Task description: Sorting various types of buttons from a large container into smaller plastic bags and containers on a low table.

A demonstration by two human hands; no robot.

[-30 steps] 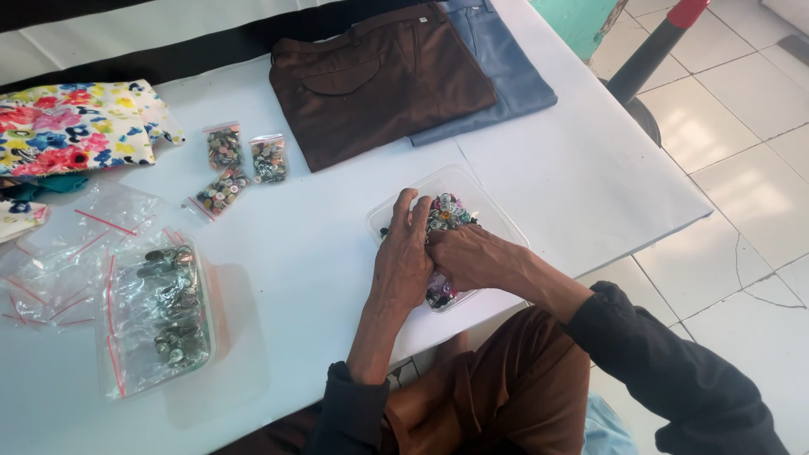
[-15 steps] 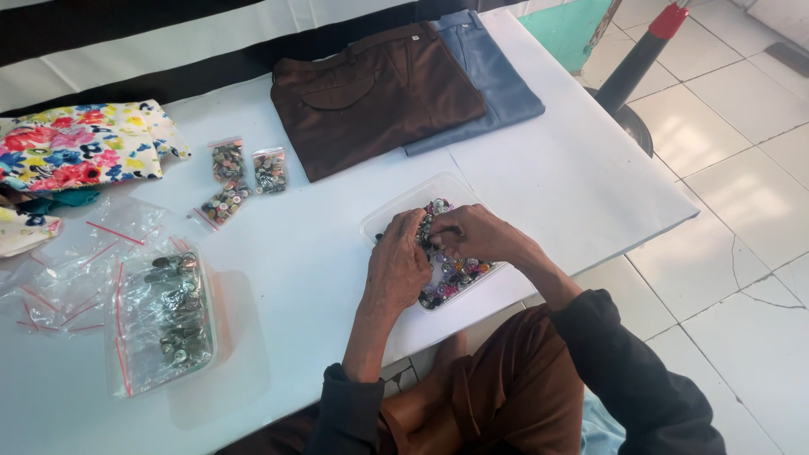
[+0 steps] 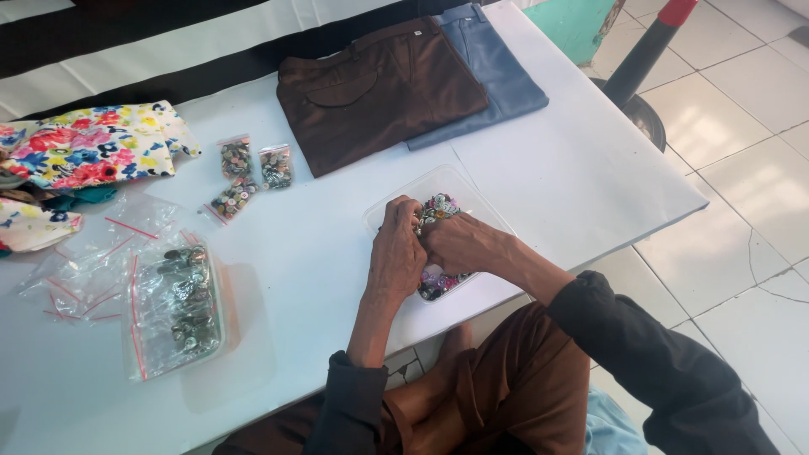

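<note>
Both hands, the left hand (image 3: pixel 398 257) and right hand (image 3: pixel 459 243), meet over the clear tray (image 3: pixel 472 198) of buttons (image 3: pixel 438 206) near the desk (image 3: pixel 548 168) edge, fingertips pinching buttons; folded brown trousers (image 3: pixel 379 88) lie beyond the tray.

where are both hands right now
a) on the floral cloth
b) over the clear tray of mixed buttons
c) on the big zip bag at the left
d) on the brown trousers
b: the left hand and the right hand meet over the clear tray of coloured buttons, well apart from the brown trousers, the big zip bag and the floral cloth.
</note>
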